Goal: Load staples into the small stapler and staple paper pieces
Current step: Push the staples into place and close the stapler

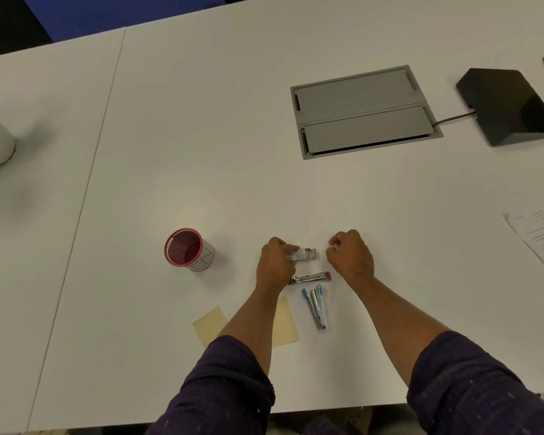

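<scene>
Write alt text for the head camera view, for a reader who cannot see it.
A person's left hand holds a small staple box over a white table, while the right hand hovers beside it with curled fingers. Nearer the person lie a red-tipped stapler, an opened blue stapler and two yellow paper pieces; a red mesh cup stands left.

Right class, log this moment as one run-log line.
left hand: grips staple box | right hand: curled beside box, contents unclear | blue stapler: on table, untouched

Head cam, single wide-angle view: looks fwd and steeply down from above onto white table (264,189), near edge at bottom. Both forearms enter from below; hands sit centre-low, fairly close. Far edge at top.
</scene>
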`<state>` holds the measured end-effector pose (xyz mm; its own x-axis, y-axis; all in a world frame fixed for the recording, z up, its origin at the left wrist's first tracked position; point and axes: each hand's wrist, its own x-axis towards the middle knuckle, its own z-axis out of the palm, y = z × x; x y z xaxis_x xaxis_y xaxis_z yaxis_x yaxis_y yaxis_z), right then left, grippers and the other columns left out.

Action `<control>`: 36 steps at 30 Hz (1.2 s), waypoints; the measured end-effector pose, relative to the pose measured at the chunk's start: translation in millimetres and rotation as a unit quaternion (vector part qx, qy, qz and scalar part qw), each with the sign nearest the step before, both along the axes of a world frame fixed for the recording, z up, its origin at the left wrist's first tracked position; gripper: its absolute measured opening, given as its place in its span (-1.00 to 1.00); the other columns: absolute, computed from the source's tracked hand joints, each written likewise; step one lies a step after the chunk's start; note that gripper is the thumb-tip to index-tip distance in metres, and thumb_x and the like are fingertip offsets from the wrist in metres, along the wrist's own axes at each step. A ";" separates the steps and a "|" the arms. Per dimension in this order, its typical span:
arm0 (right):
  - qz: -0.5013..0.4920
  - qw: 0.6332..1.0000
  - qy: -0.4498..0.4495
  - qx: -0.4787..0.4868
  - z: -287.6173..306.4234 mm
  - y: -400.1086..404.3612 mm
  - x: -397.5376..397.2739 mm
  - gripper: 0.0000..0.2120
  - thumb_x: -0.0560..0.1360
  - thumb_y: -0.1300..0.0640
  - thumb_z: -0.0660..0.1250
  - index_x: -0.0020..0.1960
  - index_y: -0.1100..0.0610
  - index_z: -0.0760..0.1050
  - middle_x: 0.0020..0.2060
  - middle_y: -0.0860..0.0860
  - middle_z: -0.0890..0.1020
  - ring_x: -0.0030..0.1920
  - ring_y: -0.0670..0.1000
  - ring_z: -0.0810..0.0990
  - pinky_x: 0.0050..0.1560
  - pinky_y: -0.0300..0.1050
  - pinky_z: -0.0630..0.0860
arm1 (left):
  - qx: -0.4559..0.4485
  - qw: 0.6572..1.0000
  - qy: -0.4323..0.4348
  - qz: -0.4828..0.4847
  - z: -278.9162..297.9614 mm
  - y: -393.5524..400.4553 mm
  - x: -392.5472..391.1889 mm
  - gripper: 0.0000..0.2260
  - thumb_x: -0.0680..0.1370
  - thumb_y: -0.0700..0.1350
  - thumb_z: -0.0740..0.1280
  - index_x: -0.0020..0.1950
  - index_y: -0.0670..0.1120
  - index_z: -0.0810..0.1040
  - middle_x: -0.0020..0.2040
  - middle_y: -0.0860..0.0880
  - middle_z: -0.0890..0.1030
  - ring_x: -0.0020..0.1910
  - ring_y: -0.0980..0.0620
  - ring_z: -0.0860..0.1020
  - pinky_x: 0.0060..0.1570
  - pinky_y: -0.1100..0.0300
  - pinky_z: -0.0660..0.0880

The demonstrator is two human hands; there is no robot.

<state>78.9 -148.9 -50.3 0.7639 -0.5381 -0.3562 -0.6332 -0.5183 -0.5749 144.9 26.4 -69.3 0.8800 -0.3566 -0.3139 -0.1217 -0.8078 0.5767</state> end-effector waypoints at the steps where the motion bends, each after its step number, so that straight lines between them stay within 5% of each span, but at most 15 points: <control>1: 0.014 1.000 -0.006 -0.011 2.2 1.2 -1.1 -0.81 0.46 0.17 0.35 0.05 0.06 0.62 0.08 -0.01 0.57 0.00 0.04 0.64 -0.04 -0.08 0.57 | 0.003 1.000 0.002 0.002 -0.2 0.0 0.2 -0.65 0.45 -0.26 0.41 0.21 -0.02 0.64 0.02 0.11 0.45 -0.04 0.14 0.47 -0.30 0.45 0.31; 7: 0.078 0.996 -0.019 0.030 1.2 9.7 -1.2 -0.92 0.47 0.14 0.43 -0.06 0.00 0.68 -0.07 -0.11 0.66 -0.03 -0.03 0.65 -0.03 -0.12 0.55 | 0.004 1.000 -0.004 0.003 0.8 -0.1 -0.2 -0.66 0.46 -0.24 0.42 0.22 -0.03 0.64 0.00 0.12 0.44 -0.09 0.18 0.43 -0.34 0.49 0.27; 19: 0.045 0.997 -0.004 0.059 -7.7 25.5 10.0 -0.96 0.46 0.12 0.48 -0.15 0.08 0.69 -0.26 -0.01 0.71 -0.23 0.01 0.67 -0.15 -0.12 0.61 | 0.001 1.000 0.005 -0.003 1.7 -0.3 -1.1 -0.68 0.49 -0.23 0.42 0.24 -0.05 0.61 -0.02 0.15 0.42 -0.15 0.21 0.43 -0.35 0.48 0.28; 27: 0.027 0.997 0.000 0.074 -11.7 30.9 16.8 -0.94 0.47 0.19 0.45 -0.13 0.15 0.70 -0.20 0.04 0.72 -0.19 0.02 0.68 -0.13 -0.13 0.61 | 0.014 1.000 -0.001 -0.003 7.1 -3.8 -1.3 -0.72 0.51 -0.24 0.41 0.22 -0.14 0.58 -0.07 0.11 0.44 -0.17 0.13 0.46 -0.35 0.42 0.29; 32: 0.058 0.993 -0.019 0.100 -10.8 30.7 19.4 -0.91 0.47 0.23 0.42 -0.12 0.16 0.72 -0.18 0.05 0.72 -0.15 0.04 0.68 -0.14 -0.13 0.59 | 0.012 1.000 -0.008 -0.011 12.0 -5.4 -1.5 -0.78 0.53 -0.25 0.40 0.18 -0.17 0.56 0.04 -0.06 0.58 -0.02 -0.02 0.63 -0.16 0.12 0.52; 36: 0.068 0.990 -0.043 0.118 -10.2 26.1 18.8 -0.84 0.53 0.24 0.40 0.05 0.14 0.72 -0.06 0.03 0.73 -0.06 0.00 0.67 -0.02 -0.20 0.54 | 0.022 0.999 -0.027 -0.013 14.4 -5.5 3.8 -0.70 0.53 -0.25 0.38 0.26 -0.12 0.58 0.00 -0.01 0.50 0.00 -0.04 0.58 -0.11 0.11 0.54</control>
<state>97.7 -122.7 -60.5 0.8565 -0.3384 -0.3898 -0.5103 -0.4406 -0.7386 148.7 20.9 -54.9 0.8867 -0.3665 -0.2818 -0.1734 -0.8287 0.5322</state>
